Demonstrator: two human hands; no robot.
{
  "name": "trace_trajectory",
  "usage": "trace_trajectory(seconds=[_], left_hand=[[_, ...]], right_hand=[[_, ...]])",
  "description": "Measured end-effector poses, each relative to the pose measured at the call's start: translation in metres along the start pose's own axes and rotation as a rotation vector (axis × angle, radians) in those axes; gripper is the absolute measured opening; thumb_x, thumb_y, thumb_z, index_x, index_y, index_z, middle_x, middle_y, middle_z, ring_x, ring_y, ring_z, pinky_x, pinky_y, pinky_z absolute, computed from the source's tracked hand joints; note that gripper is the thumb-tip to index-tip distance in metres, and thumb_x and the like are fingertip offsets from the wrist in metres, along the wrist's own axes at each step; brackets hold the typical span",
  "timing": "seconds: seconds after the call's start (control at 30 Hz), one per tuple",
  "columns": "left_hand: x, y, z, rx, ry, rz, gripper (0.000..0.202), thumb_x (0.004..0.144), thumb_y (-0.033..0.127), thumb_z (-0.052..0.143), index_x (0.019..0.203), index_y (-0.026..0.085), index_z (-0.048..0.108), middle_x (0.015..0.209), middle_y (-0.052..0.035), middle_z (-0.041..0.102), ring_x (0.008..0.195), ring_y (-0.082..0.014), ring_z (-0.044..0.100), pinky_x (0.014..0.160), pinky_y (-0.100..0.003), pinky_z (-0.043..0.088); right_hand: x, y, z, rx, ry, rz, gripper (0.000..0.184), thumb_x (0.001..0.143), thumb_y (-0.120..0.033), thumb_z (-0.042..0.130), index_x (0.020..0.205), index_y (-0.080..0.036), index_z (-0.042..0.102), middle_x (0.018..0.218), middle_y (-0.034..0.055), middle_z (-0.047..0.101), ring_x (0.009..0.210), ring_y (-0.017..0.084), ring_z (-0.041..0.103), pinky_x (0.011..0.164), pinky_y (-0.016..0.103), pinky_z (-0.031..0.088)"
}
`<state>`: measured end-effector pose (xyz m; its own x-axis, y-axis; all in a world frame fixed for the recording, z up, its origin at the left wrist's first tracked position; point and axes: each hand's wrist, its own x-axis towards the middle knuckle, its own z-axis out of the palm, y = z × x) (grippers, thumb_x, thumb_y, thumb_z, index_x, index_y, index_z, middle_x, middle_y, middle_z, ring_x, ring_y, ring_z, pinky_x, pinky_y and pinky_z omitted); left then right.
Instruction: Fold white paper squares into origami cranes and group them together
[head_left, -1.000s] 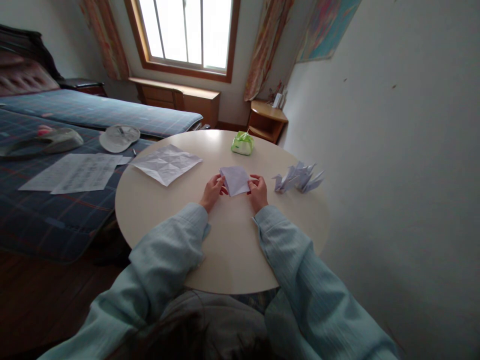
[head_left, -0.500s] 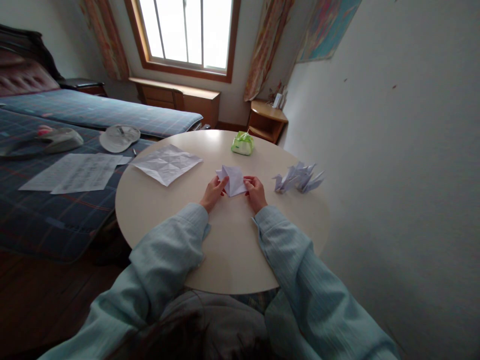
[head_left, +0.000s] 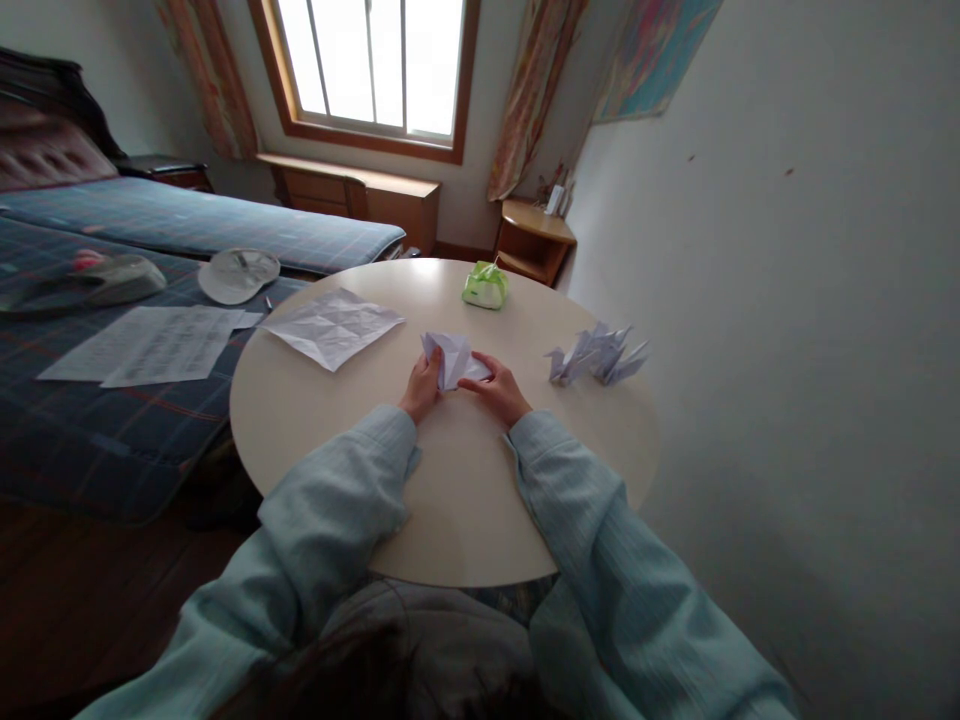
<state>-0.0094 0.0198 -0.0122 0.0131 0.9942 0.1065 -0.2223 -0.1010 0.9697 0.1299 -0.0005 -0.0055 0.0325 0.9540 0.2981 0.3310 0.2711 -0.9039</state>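
Observation:
A small white folded paper (head_left: 450,358) lies near the middle of the round cream table (head_left: 450,500). My left hand (head_left: 421,388) pinches the paper's left edge and lifts it a little. On the right, my right hand (head_left: 499,388) presses down on the lower right part of the same paper with its fingers reaching left. Both of my arms wear light blue sleeves. Part of the paper is hidden under my fingers.
A creased open sheet (head_left: 334,325) lies at the table's left. A green packet (head_left: 485,285) sits at the far edge, and several folded paper figures (head_left: 596,355) at the right. To the left stands a bed with printed sheets (head_left: 150,345). A wall runs close on the right.
The paper has been folded over from right to left and now looks narrower. My right hand slid leftward across it. My left hand stayed at the left edge.

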Motion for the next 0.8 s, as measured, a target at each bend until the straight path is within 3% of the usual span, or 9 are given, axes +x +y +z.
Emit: trace_trajectory(seconds=[0.27,0.5,0.63,0.8], left_hand=[[0.002,-0.005,-0.002,0.059,-0.043,0.043,0.033,0.067,0.034,0.061,0.089,0.011,0.056,0.078,-0.0046,0.063,0.068,-0.0134,0.056,0.059,-0.021,0.044],[-0.001,0.003,0.000,0.092,0.052,-0.061,0.010,0.070,0.022,0.050,0.074,0.013,0.052,0.055,0.0020,0.050,0.044,-0.0068,0.043,0.040,-0.016,0.032],[-0.004,0.006,0.001,0.085,0.021,-0.099,0.010,0.068,0.022,0.047,0.074,0.014,0.050,0.051,0.0042,0.045,0.039,-0.0059,0.039,0.036,-0.016,0.027],[-0.008,0.010,0.001,0.094,-0.008,-0.093,0.019,0.065,0.026,0.050,0.079,0.013,0.053,0.054,0.0035,0.050,0.042,-0.0062,0.042,0.037,-0.016,0.029]], right_hand=[[0.000,-0.002,-0.001,0.067,-0.030,0.013,0.074,0.043,-0.033,0.076,0.110,-0.013,0.054,0.101,0.0086,0.058,0.088,0.017,0.054,0.078,0.030,0.045],[-0.001,0.001,0.001,0.072,-0.028,-0.030,0.075,0.043,-0.033,0.076,0.112,-0.013,0.053,0.103,0.0081,0.057,0.096,0.019,0.052,0.083,0.032,0.044],[0.000,0.002,0.002,0.072,-0.049,-0.013,0.077,0.046,-0.034,0.075,0.116,-0.013,0.050,0.106,0.0085,0.056,0.099,0.019,0.051,0.086,0.032,0.042],[0.000,0.001,0.001,0.036,-0.080,0.022,0.078,0.050,-0.036,0.073,0.121,-0.013,0.046,0.111,0.0090,0.054,0.103,0.020,0.049,0.090,0.031,0.040]])
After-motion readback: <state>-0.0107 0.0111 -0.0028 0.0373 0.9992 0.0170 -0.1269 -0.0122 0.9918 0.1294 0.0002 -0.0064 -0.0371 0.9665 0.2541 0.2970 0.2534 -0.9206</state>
